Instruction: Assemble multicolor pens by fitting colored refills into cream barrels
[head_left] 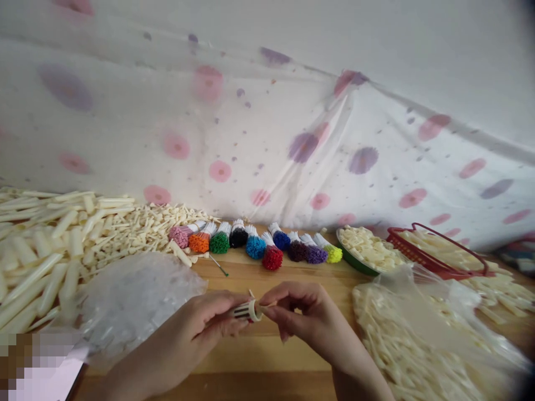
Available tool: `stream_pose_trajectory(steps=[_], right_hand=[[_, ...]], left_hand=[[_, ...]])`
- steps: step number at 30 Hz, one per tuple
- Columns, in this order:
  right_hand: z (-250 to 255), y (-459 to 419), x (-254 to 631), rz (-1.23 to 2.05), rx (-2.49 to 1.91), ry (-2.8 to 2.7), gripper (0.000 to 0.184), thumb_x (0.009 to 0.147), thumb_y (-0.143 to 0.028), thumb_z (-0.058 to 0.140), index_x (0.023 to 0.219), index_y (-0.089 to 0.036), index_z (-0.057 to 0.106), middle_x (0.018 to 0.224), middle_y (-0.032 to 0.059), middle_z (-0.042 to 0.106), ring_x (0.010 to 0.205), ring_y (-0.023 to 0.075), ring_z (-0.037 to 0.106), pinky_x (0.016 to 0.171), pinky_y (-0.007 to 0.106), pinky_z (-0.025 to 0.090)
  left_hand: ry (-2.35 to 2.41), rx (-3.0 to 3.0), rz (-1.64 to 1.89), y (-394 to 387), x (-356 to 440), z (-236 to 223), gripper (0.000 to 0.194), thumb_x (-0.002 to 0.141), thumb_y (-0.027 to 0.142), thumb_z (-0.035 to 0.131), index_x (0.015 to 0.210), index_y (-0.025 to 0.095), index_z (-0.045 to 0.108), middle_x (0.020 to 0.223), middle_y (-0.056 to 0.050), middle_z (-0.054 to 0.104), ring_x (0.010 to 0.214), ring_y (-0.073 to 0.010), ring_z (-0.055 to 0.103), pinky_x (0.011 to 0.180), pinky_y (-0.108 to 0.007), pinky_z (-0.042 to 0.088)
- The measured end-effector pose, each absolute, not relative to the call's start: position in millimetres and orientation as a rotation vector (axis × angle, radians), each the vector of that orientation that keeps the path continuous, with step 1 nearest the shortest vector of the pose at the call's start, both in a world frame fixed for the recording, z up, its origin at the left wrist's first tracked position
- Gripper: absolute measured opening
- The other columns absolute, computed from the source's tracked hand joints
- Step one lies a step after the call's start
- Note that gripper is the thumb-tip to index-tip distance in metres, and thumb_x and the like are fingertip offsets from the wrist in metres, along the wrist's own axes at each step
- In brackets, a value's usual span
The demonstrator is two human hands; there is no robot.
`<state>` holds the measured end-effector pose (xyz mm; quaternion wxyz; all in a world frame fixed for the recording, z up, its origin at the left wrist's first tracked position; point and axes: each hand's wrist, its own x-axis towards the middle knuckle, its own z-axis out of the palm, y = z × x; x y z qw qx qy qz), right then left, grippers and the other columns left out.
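Observation:
My left hand (213, 317) is closed round a small cream, ring-ended tube (248, 311) with dark stripes along its side. The tube's open end faces right, and a bit of red shows at its lower edge. A thin pale tip sticks up just above it. My right hand (303, 312) is in a pinch at that open end, thumb and forefinger together; whatever lies between them is too small to make out. Beyond the hands, bundles of thin white sticks with coloured tips, such as the red bundle (272, 258), lie in a row.
Cream tubes (45, 267) are heaped at left behind a clear plastic bag (142, 301). A loose green-tipped stick (219, 265) lies on the wooden table (267, 348). At right are a green-rimmed bowl (355, 263), a red basket (422, 259) and a bag of cream pieces (401, 340).

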<state>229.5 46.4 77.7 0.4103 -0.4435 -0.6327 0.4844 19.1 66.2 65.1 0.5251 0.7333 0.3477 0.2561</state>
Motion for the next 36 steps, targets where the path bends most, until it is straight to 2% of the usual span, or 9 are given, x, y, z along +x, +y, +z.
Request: stream_pose_trajectory(steps=[4,8,12,18,26,36], right_hand=[[88.0,35.0,224.4,0.655,-0.995,-1.759,0.007,0.078,-0.018,0.067,0.078,-0.02,0.073,0.068,0.0004,0.051,0.059,0.0092,0.049,0.049,0.019,0.039],[93.1,27.5,211.9,0.27,-0.909,-1.814,0.008,0.076,-0.011,0.066,0.075,-0.015,0.073,0.064,0.001,0.049,0.059,0.0104,0.05,0.05,0.02,0.041],[96.1,22.8,206.2,0.064,-0.855,-1.856,0.009,0.073,-0.008,0.068,0.075,-0.014,0.074,0.059,0.0019,0.052,0.054,0.0106,0.048,0.047,0.02,0.04],[97.6,23.3,208.8,0.005,-0.89,-1.907,0.013,0.073,-0.006,0.066,0.072,-0.017,0.074,0.057,0.0025,0.056,0.054,0.0115,0.049,0.047,0.02,0.04],[94.2,23.6,207.2,-0.034,-0.995,-1.954,0.016,0.074,-0.008,0.064,0.065,-0.018,0.072,0.057,0.0012,0.056,0.054,0.0115,0.048,0.047,0.02,0.038],[87.5,26.7,205.8,-0.076,-0.998,-1.992,0.024,0.079,-0.009,0.056,0.063,-0.019,0.069,0.056,0.0002,0.055,0.054,0.0112,0.047,0.047,0.02,0.036]], left_hand=[[0.601,1.589,0.594,70.4,12.8,60.2,0.02,0.09,0.035,0.051,0.099,0.026,0.066,0.086,0.002,0.065,0.075,-0.0132,0.059,0.074,-0.024,0.046],[0.437,1.467,0.569,72.9,12.0,55.5,0.025,0.085,0.043,0.055,0.093,0.023,0.068,0.081,0.0,0.063,0.072,-0.0137,0.056,0.066,-0.024,0.046],[0.437,1.465,0.565,73.2,14.8,56.2,0.026,0.084,0.044,0.057,0.094,0.024,0.07,0.079,0.0,0.063,0.073,-0.0135,0.056,0.067,-0.023,0.045],[0.51,1.566,0.538,74.0,15.1,54.9,0.026,0.085,0.044,0.055,0.089,0.024,0.07,0.078,0.002,0.063,0.072,-0.0132,0.056,0.068,-0.023,0.044],[0.593,1.606,0.521,76.1,16.6,53.9,0.015,0.086,0.032,0.057,0.087,0.025,0.07,0.078,0.002,0.064,0.075,-0.014,0.057,0.069,-0.023,0.044],[0.63,1.602,0.534,76.0,18.2,51.7,0.013,0.084,0.032,0.059,0.086,0.025,0.07,0.078,0.003,0.064,0.073,-0.0136,0.055,0.067,-0.022,0.043]])
